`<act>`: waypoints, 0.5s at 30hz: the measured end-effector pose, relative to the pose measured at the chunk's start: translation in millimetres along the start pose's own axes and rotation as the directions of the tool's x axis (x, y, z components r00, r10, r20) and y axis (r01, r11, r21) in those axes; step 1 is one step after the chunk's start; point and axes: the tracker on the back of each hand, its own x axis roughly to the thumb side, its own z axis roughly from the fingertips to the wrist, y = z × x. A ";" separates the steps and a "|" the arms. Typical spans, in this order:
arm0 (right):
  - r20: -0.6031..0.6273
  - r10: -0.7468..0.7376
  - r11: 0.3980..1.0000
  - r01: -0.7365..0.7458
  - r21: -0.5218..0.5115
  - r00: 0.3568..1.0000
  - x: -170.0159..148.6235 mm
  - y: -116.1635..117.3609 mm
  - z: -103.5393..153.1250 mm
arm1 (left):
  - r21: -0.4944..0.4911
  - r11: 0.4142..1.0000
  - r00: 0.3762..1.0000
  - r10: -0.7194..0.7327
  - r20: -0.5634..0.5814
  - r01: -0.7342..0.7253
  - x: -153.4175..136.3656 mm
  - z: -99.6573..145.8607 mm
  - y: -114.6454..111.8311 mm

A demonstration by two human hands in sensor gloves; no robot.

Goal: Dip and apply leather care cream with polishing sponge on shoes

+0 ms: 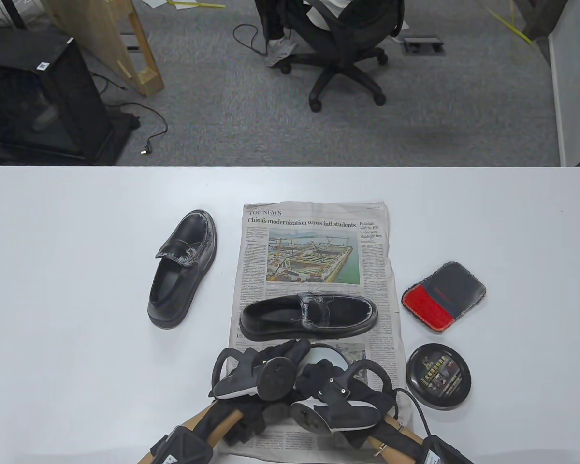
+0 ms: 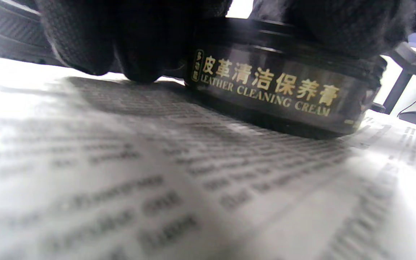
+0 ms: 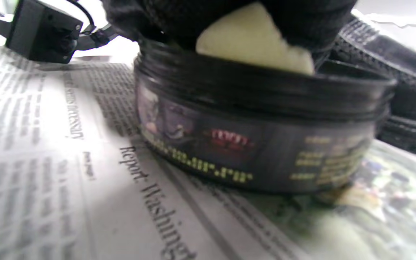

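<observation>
My right hand [image 1: 331, 386]: I pinch a pale yellow polishing sponge [image 3: 255, 41] in curled fingers and press it down into the open cream tin [image 3: 262, 126].
My left hand [image 1: 266, 369]: it sits against the tin's left side, gloved fingers [image 2: 96, 39] down on the paper beside its wall; whether they truly grip the tin I cannot tell.
Cream tin: a low black round pot, gold lettering reading "Leather Cleaning Cream" in the left wrist view, standing on the newspaper [image 1: 314, 251] near its lower end, between my two hands.
Shoe on paper [image 1: 309, 316]: a black loafer lying across the sheet just beyond my hands, toe to the right, whitish smears on its strap and vamp.
Second shoe [image 1: 182, 268]: a matching loafer on the bare bench [image 1: 77, 290] left of the paper, toe away from me, also smeared white.
Tin lid [image 1: 438, 377]: black, flat on the bench right of the paper.
Cloth pad [image 1: 443, 296]: red and dark grey, just beyond the lid.
</observation>
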 end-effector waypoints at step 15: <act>-0.502 -0.082 0.944 -0.095 -0.316 0.861 -114.8 -25.3 19.2 | 0.221 0.911 0.926 -0.295 -0.236 0.347 -11.0 -5.1 70.2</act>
